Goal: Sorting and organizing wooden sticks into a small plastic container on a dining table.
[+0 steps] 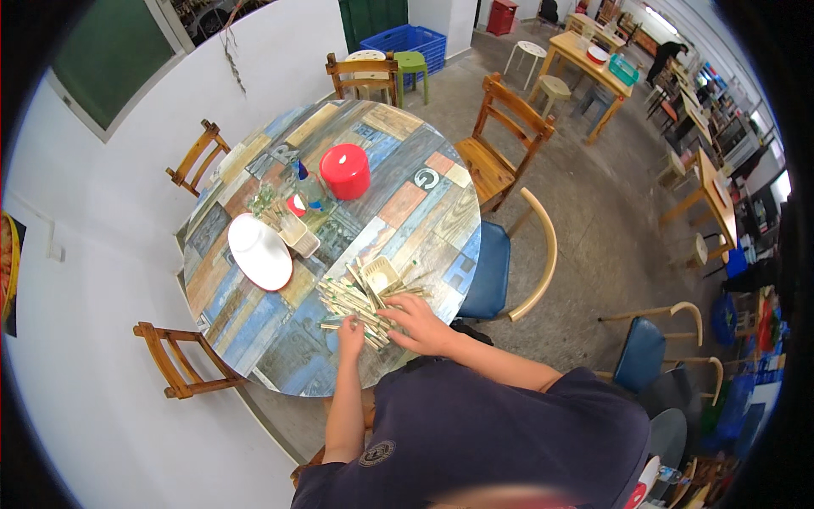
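A loose pile of slim pale sticks with green marks (343, 299), like wrapped chopsticks, lies near the front edge of the round table (288, 365). My left hand (350, 337) is closed in a pinch at the pile's near left side; whatever its fingertips hold is too small to make out. Over the right part of the pile, my right hand (417, 325) reaches with fingers apart and stretched out, touching or just above the sticks. A small cream basket (379, 275) stands tilted or upright against the far side of the pile; which one, I cannot tell.
Farther across the table are a white oval dish (257, 253), a second cream basket (298, 236), a clear bottle (312, 191) and a red round container (345, 172). Wooden chairs (191, 360) and a blue-seated chair (494, 270) ring the table. A white wall (93, 254) runs along the left.
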